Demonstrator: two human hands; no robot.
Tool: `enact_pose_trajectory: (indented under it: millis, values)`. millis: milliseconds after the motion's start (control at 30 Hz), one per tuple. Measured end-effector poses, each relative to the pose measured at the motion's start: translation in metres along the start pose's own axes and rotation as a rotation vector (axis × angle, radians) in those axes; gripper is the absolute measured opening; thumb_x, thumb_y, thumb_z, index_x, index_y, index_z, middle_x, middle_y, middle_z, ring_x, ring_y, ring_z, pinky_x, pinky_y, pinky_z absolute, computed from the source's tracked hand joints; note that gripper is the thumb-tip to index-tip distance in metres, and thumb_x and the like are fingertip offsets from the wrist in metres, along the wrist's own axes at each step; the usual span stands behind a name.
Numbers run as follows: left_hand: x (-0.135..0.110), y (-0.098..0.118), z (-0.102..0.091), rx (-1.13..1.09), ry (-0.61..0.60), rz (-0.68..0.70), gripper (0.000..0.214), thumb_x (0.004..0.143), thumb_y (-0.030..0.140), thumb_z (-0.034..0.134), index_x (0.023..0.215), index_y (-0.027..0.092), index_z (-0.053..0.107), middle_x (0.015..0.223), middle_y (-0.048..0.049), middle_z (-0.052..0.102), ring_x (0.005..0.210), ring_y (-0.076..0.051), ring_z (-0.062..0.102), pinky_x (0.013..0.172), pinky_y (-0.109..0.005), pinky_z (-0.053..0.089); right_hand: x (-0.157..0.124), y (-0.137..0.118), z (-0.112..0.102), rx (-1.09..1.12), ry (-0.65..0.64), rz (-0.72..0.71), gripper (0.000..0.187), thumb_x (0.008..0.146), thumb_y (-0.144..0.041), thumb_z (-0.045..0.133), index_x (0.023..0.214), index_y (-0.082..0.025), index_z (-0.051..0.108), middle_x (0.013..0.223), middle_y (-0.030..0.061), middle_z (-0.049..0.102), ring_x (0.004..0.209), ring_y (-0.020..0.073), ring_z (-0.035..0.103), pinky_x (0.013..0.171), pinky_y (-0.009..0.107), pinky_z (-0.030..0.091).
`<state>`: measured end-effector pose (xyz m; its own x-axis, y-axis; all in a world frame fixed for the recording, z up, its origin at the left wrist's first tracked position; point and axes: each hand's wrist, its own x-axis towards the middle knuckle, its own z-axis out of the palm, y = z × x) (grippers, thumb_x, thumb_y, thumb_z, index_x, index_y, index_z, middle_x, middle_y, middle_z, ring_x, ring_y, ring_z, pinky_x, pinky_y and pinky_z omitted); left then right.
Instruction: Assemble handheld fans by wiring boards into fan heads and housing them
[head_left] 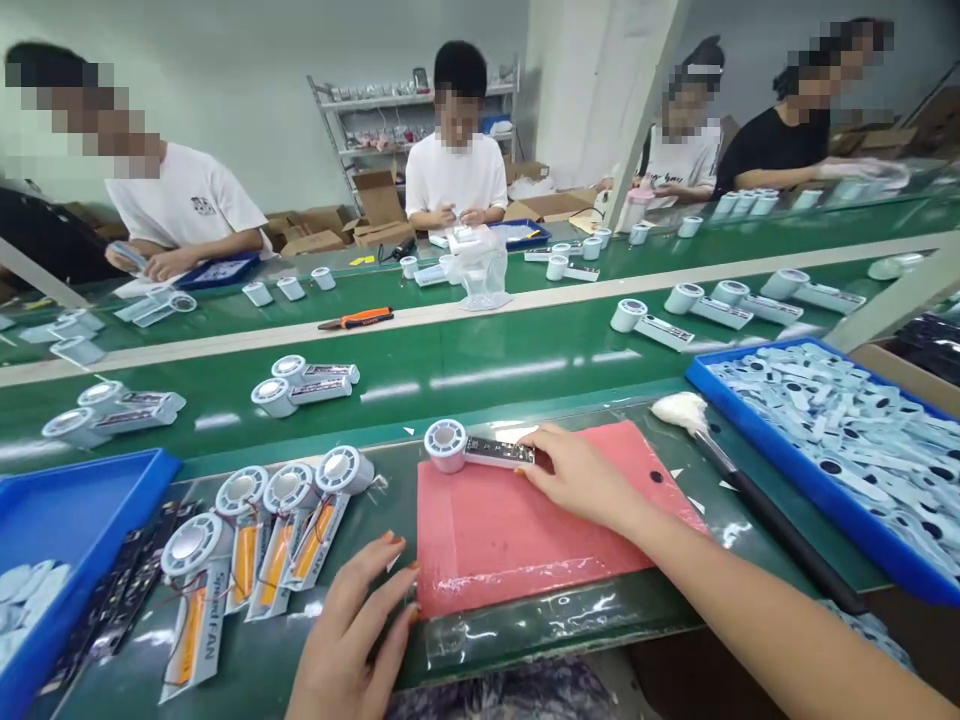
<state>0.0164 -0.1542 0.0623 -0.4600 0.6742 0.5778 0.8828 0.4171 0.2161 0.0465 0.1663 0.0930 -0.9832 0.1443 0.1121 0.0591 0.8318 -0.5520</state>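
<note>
My right grip [574, 475] pinches the handheld fan [487, 451] by its handle, at eleven o'clock on the pink mat [517, 540]; my left grip [349, 630] spreads, empty, at eight. Likely positioning; next calls for steadiness.

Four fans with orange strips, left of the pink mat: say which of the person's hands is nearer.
Left. The left hand is just right of the four fans; the right hand is farther off, over the pink mat, gripping the handle end of another fan.
</note>
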Motion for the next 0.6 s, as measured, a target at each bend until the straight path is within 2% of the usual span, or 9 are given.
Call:
enact_pose_trajectory:
  millis: [133,233,333,467,600]
  values:
    - [0.02,0.001,0.006,-0.072,0.018,0.025,0.032,0.093,0.007,0.055,0.119,0.023,0.063,0.126,-0.0122,0.066,0.124,-0.027,0.064,0.097,-0.042,0.061,-0.004,-0.015,0.014,-0.047,-0.011,0.073,0.016,0.088,-0.023,0.067,0.103,-0.018,0.071,0.095,0.0064,0.07,0.081,0.0216,0.065,0.069,0.032,0.048]
    - [0.029,0.004,0.016,-0.136,-0.001,0.026,0.03,0.093,0.006,0.055,0.118,0.022,0.063,0.126,-0.0131,0.066,0.124,-0.027,0.063,0.099,-0.043,0.061,-0.015,-0.023,0.029,-0.072,0.017,0.063,0.027,0.089,-0.024,0.065,0.115,-0.019,0.068,0.106,0.0086,0.071,0.094,0.0258,0.065,0.08,0.038,0.05]
    - [0.03,0.007,0.026,-0.174,-0.022,0.025,0.028,0.093,0.007,0.055,0.116,0.021,0.063,0.126,-0.0141,0.065,0.125,-0.027,0.062,0.1,-0.043,0.06,-0.021,-0.024,0.039,-0.112,0.061,-0.006,0.038,0.09,-0.023,0.062,0.128,-0.019,0.063,0.115,0.011,0.07,0.104,0.0297,0.062,0.089,0.046,0.05]
    - [0.025,0.009,0.034,-0.189,-0.03,0.025,0.03,0.093,0.008,0.055,0.119,0.022,0.063,0.128,-0.0137,0.066,0.125,-0.027,0.063,0.101,-0.043,0.06,-0.021,-0.023,0.045,-0.164,0.107,-0.056,0.033,0.092,-0.024,0.058,0.123,-0.018,0.065,0.109,0.012,0.07,0.099,0.03,0.06,0.086,0.047,0.051]
    - [0.019,0.0,0.037,-0.188,-0.012,0.038,0.038,0.093,0.012,0.054,0.127,0.026,0.062,0.13,-0.0125,0.066,0.121,-0.028,0.066,0.098,-0.042,0.062,-0.025,-0.027,0.051,-0.151,0.154,-0.044,0.032,0.089,-0.019,0.06,0.12,-0.019,0.066,0.107,0.0104,0.069,0.097,0.0279,0.059,0.087,0.044,0.052]
